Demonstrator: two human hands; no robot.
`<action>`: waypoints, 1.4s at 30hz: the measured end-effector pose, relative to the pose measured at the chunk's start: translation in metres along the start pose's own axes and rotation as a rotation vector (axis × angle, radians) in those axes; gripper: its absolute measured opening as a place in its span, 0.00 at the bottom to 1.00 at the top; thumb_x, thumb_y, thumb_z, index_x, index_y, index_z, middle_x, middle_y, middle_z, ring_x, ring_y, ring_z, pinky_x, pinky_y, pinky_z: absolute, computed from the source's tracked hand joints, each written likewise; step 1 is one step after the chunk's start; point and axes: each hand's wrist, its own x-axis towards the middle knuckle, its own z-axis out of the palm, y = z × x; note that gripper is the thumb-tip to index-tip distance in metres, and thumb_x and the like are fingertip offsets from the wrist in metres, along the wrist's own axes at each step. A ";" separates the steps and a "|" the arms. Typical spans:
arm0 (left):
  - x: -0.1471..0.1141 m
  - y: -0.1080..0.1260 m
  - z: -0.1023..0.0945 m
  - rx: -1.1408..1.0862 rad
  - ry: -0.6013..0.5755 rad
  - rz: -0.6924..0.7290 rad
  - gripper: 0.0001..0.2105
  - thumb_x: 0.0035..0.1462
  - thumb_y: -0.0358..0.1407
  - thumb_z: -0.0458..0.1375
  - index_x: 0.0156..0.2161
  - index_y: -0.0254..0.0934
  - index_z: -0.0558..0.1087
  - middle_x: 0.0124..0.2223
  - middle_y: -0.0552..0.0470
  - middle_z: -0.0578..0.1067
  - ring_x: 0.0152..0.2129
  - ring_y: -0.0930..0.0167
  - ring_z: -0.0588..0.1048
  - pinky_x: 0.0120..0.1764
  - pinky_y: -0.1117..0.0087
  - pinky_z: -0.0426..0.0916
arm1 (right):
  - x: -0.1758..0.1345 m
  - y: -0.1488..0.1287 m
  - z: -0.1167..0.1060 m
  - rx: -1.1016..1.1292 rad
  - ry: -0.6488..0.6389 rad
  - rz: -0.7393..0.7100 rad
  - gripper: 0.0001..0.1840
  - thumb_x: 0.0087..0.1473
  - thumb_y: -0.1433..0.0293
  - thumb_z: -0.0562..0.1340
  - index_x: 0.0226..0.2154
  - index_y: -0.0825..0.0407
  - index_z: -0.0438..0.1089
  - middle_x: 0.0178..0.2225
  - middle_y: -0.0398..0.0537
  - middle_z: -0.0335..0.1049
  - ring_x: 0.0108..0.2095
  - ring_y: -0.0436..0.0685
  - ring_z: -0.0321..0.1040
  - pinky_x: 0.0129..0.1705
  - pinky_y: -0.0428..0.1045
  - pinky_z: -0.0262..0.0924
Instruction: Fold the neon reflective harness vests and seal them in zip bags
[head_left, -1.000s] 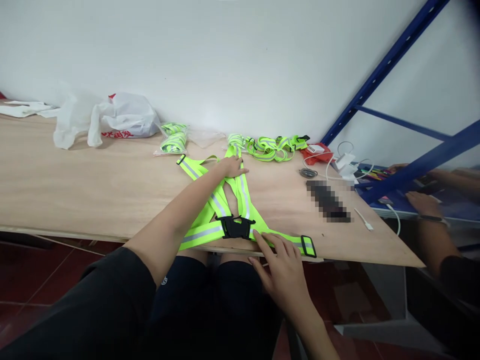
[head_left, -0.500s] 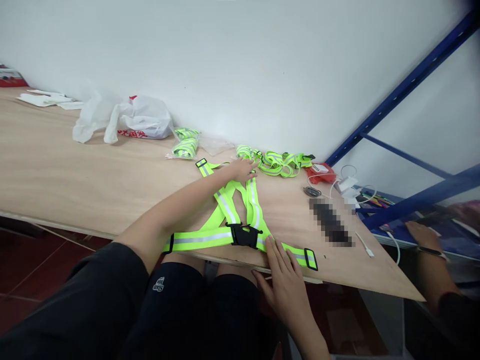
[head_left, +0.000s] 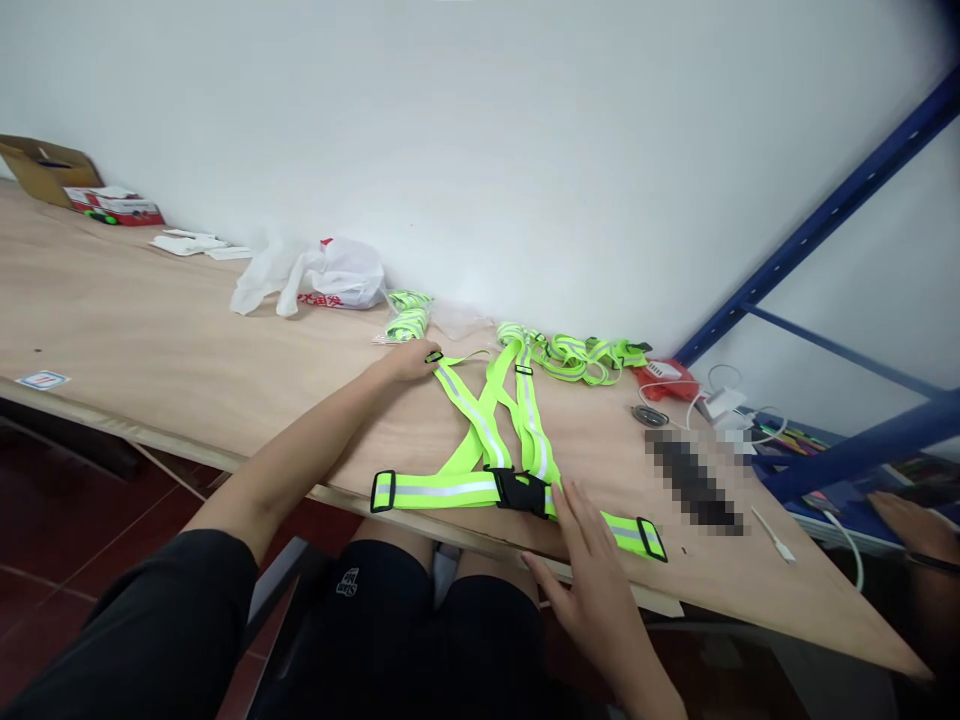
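Observation:
A fluorescent yellow-green reflective vest (head_left: 472,412) made of straps with silver stripes lies spread on the table. Its black buckle (head_left: 521,492) is fastened at the front, near the table edge. My left hand (head_left: 414,360) is closed at the upper left strap, by its black slider (head_left: 433,357); some fingertips are hidden. Fingers stretched, my right hand (head_left: 589,570) rests on the waist strap just right of the buckle, thumb at the table edge.
Behind the vest lie more bundled reflective straps (head_left: 577,358) and a bagged set (head_left: 408,318). A white plastic bag (head_left: 345,275) sits along the wall. Cables, a red object (head_left: 667,380) and a blue rack (head_left: 840,190) are at right, where another person's hand (head_left: 904,520) shows.
My left hand has moved left from the upper right strap to the upper left strap's slider. My right hand stays on the waist strap. The view has shifted left.

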 end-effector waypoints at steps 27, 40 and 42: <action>0.033 0.037 -0.060 0.143 0.214 0.123 0.19 0.58 0.31 0.55 0.55 0.38 0.66 0.50 0.44 0.73 0.45 0.62 0.74 0.48 0.64 0.67 | 0.006 -0.016 0.013 -0.118 -0.026 -0.086 0.31 0.64 0.63 0.57 0.68 0.45 0.54 0.68 0.47 0.55 0.67 0.68 0.53 0.60 0.60 0.57; 0.111 0.111 -0.030 0.240 0.254 0.274 0.16 0.60 0.25 0.50 0.51 0.39 0.69 0.52 0.43 0.70 0.50 0.62 0.69 0.45 0.64 0.67 | 0.006 -0.017 0.012 -0.131 -0.048 -0.073 0.33 0.63 0.66 0.57 0.69 0.45 0.53 0.68 0.46 0.55 0.67 0.68 0.52 0.60 0.61 0.57; 0.115 0.109 -0.001 0.264 0.149 0.215 0.17 0.61 0.23 0.48 0.51 0.38 0.70 0.52 0.42 0.71 0.50 0.62 0.69 0.45 0.64 0.67 | 0.006 -0.018 0.012 -0.137 -0.046 -0.077 0.33 0.63 0.66 0.57 0.69 0.45 0.53 0.68 0.46 0.55 0.66 0.68 0.54 0.59 0.61 0.58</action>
